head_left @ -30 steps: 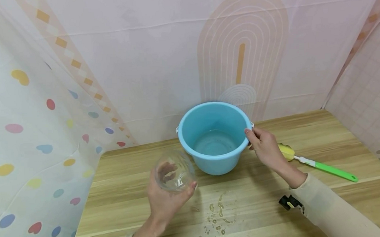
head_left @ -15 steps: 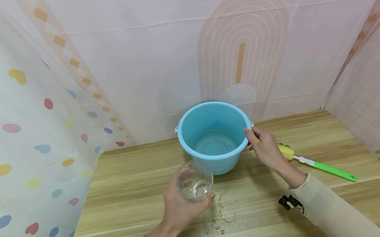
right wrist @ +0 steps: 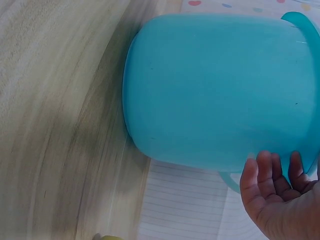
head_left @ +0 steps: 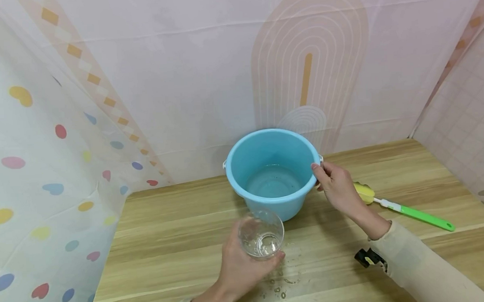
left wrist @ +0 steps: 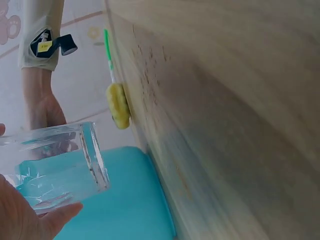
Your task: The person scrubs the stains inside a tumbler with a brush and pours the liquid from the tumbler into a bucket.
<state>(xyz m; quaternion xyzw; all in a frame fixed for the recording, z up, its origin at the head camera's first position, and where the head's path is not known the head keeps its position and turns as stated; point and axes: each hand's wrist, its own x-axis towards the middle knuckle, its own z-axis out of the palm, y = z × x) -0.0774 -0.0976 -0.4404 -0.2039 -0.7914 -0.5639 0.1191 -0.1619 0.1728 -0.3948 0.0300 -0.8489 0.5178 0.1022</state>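
Note:
My left hand (head_left: 241,270) holds a clear glass (head_left: 263,235) around its side, in front of the bucket and above the table. In the left wrist view the glass (left wrist: 55,167) looks empty, its thick base toward the table. A light blue bucket (head_left: 283,208) stands upright by the back wall with shallow water in its bottom. At the bucket's right side, my right hand (head_left: 337,186) grips the rim beside the white handle joint, thumb on top. The right wrist view has the fingers (right wrist: 267,175) curling under that rim, against the bucket's outer wall (right wrist: 215,90).
To the right of the bucket lies a bottle brush (head_left: 425,217) with a yellow sponge head and green handle. Spilled water drops (head_left: 277,290) dot the wooden table (head_left: 169,244) below the glass. Printed curtains (head_left: 174,91) enclose the table at the back and sides.
My left hand has carried the glass rightward and toward me, from left of the bucket to in front of it, over the drops. My right hand stays on the rim.

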